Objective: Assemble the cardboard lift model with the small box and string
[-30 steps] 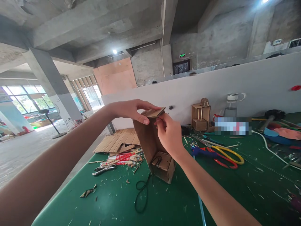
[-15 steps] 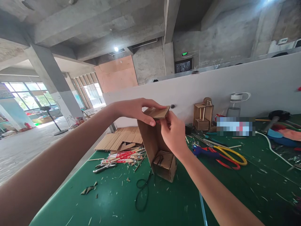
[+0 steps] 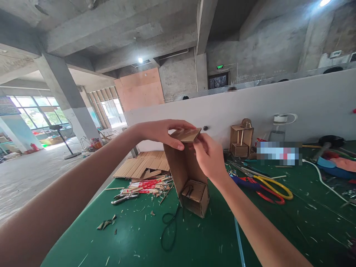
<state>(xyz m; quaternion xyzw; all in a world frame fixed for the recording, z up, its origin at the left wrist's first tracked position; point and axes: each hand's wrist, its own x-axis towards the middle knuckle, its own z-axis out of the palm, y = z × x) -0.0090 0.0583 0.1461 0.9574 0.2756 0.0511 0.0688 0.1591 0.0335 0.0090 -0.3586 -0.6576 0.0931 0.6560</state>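
Note:
A tall cardboard model (image 3: 178, 170) stands on the green table, with a small cardboard box (image 3: 197, 194) at its base and a flat top panel. My left hand (image 3: 167, 132) grips the left side of that top panel, thumb in front and fingers behind. At the panel's right corner, my right hand (image 3: 210, 157) pinches the edge; its fingertips are partly hidden. A black cord (image 3: 169, 230) runs from the small box down onto the table in loops.
Corrugated cardboard sheets (image 3: 141, 163), wrapped sticks (image 3: 150, 184) and silver pliers (image 3: 125, 197) lie to the left. Yellow-handled scissors (image 3: 278, 185), a second cardboard model (image 3: 241, 139) and a clear bottle (image 3: 278, 128) are at the right. A white partition (image 3: 292, 96) rises behind.
My right hand has shifted slightly right along the panel's corner. The left hand keeps its hold, and the view has tilted a little.

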